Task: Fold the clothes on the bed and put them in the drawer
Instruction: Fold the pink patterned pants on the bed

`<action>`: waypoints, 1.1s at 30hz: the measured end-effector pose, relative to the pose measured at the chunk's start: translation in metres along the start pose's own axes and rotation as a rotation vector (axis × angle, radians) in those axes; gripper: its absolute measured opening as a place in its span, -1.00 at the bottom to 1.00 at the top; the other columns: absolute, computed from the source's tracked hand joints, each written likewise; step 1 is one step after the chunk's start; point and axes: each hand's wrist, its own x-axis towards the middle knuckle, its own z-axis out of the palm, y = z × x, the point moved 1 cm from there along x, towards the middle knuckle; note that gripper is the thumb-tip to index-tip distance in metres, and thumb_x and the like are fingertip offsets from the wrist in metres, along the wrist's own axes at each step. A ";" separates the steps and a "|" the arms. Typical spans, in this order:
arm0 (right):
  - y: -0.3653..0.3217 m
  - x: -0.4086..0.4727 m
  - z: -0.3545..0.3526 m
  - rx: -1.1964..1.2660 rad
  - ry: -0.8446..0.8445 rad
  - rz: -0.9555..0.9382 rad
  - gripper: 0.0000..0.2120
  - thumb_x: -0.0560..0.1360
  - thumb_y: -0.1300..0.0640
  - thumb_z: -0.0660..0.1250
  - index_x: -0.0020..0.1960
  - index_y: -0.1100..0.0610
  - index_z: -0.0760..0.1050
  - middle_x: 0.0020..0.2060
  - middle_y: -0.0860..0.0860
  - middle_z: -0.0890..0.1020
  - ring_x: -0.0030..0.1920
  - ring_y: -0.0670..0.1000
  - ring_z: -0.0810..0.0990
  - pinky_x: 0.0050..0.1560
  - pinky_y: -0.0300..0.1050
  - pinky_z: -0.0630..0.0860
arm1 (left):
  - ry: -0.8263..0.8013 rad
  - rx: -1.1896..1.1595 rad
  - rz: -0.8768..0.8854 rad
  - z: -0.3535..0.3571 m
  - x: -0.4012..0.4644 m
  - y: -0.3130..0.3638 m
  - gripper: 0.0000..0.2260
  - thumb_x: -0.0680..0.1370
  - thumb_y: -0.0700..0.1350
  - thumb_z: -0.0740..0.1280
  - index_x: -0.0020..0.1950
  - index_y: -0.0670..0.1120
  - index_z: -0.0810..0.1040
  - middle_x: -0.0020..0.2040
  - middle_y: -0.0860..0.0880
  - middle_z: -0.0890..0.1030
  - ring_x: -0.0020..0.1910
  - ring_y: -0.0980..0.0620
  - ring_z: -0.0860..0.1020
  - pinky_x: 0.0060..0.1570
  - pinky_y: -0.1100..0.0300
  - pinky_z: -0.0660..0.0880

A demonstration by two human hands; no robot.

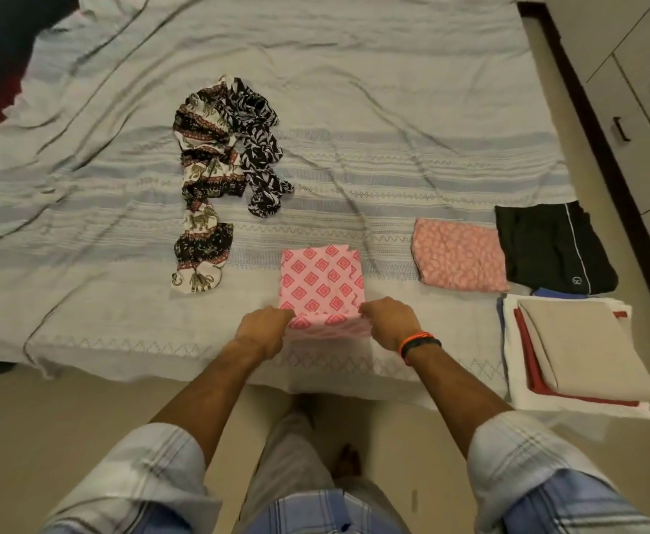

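Observation:
A pink cloth with red diamond print (321,279) lies partly folded near the front edge of the bed (354,109). My left hand (263,329) grips its near left corner and my right hand (391,319) grips its near right corner, the near edge lifted slightly. An unfolded elephant-print garment (204,179) and a black-and-white leaf-print garment (258,148) lie crumpled together left of centre. Folded pieces sit at the right: a pink patterned one (460,254), a black one (554,246), and a stack topped by beige cloth (581,344).
A white drawer unit with dark handles (639,106) stands along the right side of the bed, all drawers closed. The bed's dark frame (593,125) runs between them. Beige floor (46,437) lies in front of the bed where I stand.

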 end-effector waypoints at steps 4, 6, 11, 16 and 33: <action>0.007 0.048 -0.028 0.056 0.039 0.042 -0.69 0.53 0.22 0.25 0.24 0.04 0.53 0.11 0.09 0.63 0.08 0.18 0.60 0.01 0.01 0.53 | 0.015 -0.068 -0.024 -0.032 0.045 -0.017 -0.63 0.52 -0.03 0.38 0.32 0.03 0.45 0.16 -0.04 0.61 0.06 -0.06 0.59 0.01 0.06 0.55; 0.010 0.076 -0.038 0.075 0.046 0.059 -0.72 0.53 0.20 0.27 0.21 0.04 0.55 0.08 0.08 0.65 0.04 0.17 0.62 0.01 0.03 0.57 | 0.025 -0.126 -0.035 -0.048 0.070 -0.027 -0.64 0.51 -0.07 0.39 0.30 0.00 0.46 0.14 -0.03 0.62 0.05 -0.06 0.60 0.01 0.05 0.58; 0.021 0.134 -0.049 0.121 0.032 0.134 -0.78 0.52 0.19 0.29 0.14 0.05 0.55 0.05 0.10 0.64 0.04 0.18 0.62 0.02 0.09 0.59 | 0.046 -0.340 -0.084 -0.065 0.128 -0.051 -0.77 0.52 -0.12 0.38 0.17 -0.06 0.55 -0.04 0.01 0.66 -0.19 0.02 0.61 -0.19 0.17 0.58; 0.036 0.184 -0.048 0.168 -0.006 0.166 -0.73 0.50 0.20 0.35 0.18 0.01 0.56 0.10 0.09 0.64 0.12 0.17 0.59 0.05 0.05 0.56 | 0.025 -0.396 -0.136 -0.069 0.173 -0.071 -0.74 0.56 -0.14 0.33 0.24 -0.14 0.52 -0.05 -0.06 0.63 -0.17 0.02 0.51 -0.19 0.20 0.47; 0.045 0.250 0.022 0.381 -0.199 0.313 -0.58 0.52 0.13 0.33 0.33 0.22 0.34 0.24 0.18 0.47 0.21 0.20 0.50 0.19 0.09 0.51 | -0.053 -0.642 -0.470 0.020 0.248 -0.079 -0.55 0.44 0.01 0.38 0.25 -0.16 0.45 0.16 -0.19 0.53 0.14 -0.18 0.55 0.08 -0.12 0.57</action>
